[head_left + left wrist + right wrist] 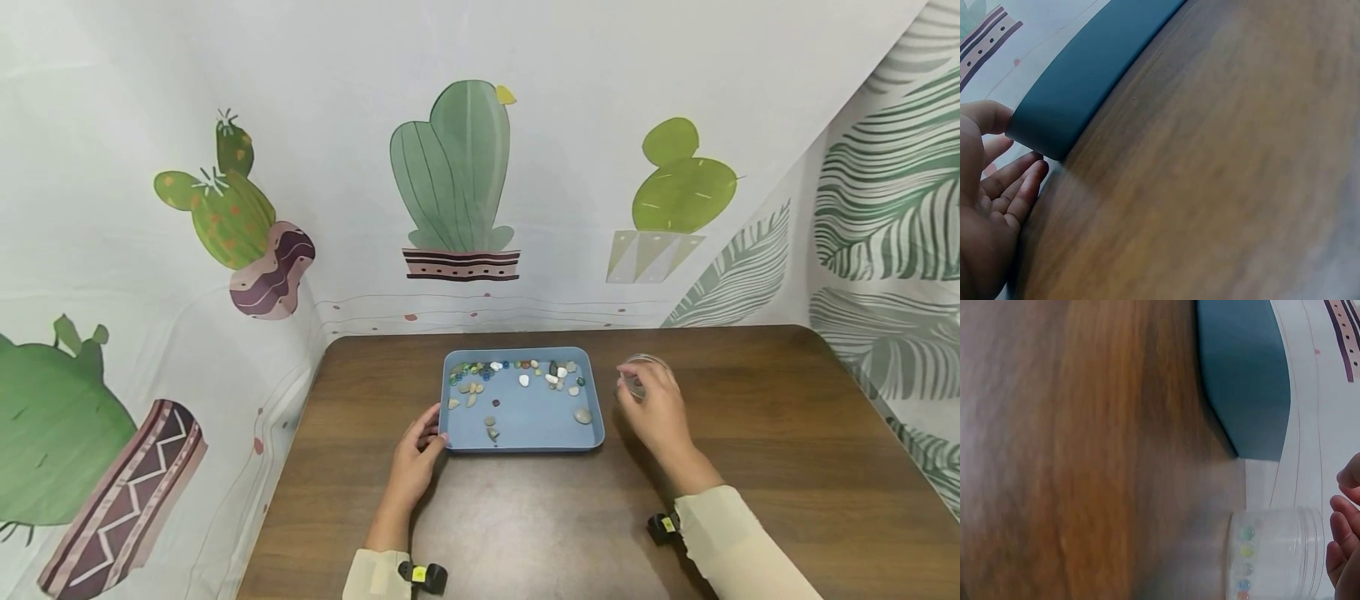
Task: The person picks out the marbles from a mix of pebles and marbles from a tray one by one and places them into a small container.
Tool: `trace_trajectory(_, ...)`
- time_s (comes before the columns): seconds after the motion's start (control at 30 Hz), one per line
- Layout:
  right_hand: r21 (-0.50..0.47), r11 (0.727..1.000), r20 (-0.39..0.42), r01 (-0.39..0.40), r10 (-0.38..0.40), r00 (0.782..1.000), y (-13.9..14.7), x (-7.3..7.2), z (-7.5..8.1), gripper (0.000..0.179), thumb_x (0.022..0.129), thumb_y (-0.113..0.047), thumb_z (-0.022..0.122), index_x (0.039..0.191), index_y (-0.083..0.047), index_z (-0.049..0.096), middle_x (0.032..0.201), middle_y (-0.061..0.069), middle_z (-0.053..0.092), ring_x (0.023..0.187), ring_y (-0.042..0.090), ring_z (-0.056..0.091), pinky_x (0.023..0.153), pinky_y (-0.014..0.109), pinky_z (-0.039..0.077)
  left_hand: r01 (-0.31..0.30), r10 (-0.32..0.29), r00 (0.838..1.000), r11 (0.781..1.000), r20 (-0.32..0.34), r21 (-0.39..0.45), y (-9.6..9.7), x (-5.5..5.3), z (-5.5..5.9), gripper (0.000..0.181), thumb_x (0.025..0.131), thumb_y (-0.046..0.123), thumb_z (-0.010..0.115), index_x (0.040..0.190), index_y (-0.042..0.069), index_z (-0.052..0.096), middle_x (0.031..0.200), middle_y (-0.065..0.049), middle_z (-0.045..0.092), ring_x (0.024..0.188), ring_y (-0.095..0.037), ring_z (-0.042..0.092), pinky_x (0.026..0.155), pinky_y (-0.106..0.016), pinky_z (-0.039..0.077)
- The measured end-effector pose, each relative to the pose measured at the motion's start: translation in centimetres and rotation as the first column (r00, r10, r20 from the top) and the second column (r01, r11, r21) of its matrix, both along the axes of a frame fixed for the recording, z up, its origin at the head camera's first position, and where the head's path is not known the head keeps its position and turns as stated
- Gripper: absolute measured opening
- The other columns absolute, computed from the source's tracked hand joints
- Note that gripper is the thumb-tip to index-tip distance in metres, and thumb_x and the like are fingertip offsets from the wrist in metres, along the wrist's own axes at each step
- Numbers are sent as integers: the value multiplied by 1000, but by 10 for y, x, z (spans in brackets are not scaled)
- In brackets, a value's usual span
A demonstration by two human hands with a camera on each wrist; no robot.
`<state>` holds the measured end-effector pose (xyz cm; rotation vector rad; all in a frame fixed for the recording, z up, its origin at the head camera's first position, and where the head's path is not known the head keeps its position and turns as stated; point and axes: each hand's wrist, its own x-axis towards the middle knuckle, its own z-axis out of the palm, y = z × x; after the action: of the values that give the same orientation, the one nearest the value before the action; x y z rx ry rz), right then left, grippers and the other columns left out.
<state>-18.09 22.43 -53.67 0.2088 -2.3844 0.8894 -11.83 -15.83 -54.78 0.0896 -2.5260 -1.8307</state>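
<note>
Left hand pinches the tray — stones beyond that grip; right hand above the jar — grip unclear.

Left sleeve and right sleeve: plain, pale cream. Left wrist camera, at the sleeve's edge, is small, black, blocky, with a yellow label; right wrist camera matches. Left grip and right grip are bare.

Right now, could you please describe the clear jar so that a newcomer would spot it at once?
On the brown wooden table, find the blue tray, then look just right of it. A round clear jar stands there, by the right hand; unlike the opaque tray, it is see-through and shows small coloured balls inside.
</note>
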Motion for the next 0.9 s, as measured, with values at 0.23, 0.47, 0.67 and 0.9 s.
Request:
trace_trajectory(0.23, 24, 1000, 11, -19, 19, 1000, -12, 0, 3, 22, 81, -10, 70, 103, -8, 70, 97, 10, 63, 87, 24, 56, 78, 39, 40, 2, -2, 1000, 1000, -5, 9, 0, -1, -1, 50, 92, 7, 60, 141, 12, 50, 134, -18, 56, 115, -30, 56, 97, -29, 45)
trace_trajectory(0.47, 41, 998, 53, -53, 51, 997, -21, 2, 5, 22, 83, -11, 70, 105, -8, 69, 95, 9, 64, 89, 25, 57, 80, 43, 42, 16, -16, 1000, 1000, -3, 17, 0, -1, 0, 50, 92, 7, 60, 141, 11, 49, 134, -19, 56, 116, -31, 55, 96, -27, 45)
trace_trajectory(0.67, 45, 993, 93, -107, 103, 990, -31, 1, 7, 24, 84, -11, 70, 108, -9, 69, 102, 8, 66, 96, 26, 59, 86, 45, 44, 26, -25, 1000, 999, -14, 22, -1, -2, 0, 50, 92, 7, 61, 141, 9, 50, 133, -20, 56, 116, -34, 56, 95, -26, 46)
trace_trajectory(0.9, 84, 982, 134, -168, 156, 979, -43, 0, 11, 30, 84, -12, 71, 113, -7, 68, 107, 10, 66, 100, 29, 61, 90, 48, 45, 25, -25, 1000, 999, -4, 23, -1, -2, 0, 50, 92, 7, 61, 141, 10, 50, 133, -20, 56, 115, -32, 56, 94, -23, 45)
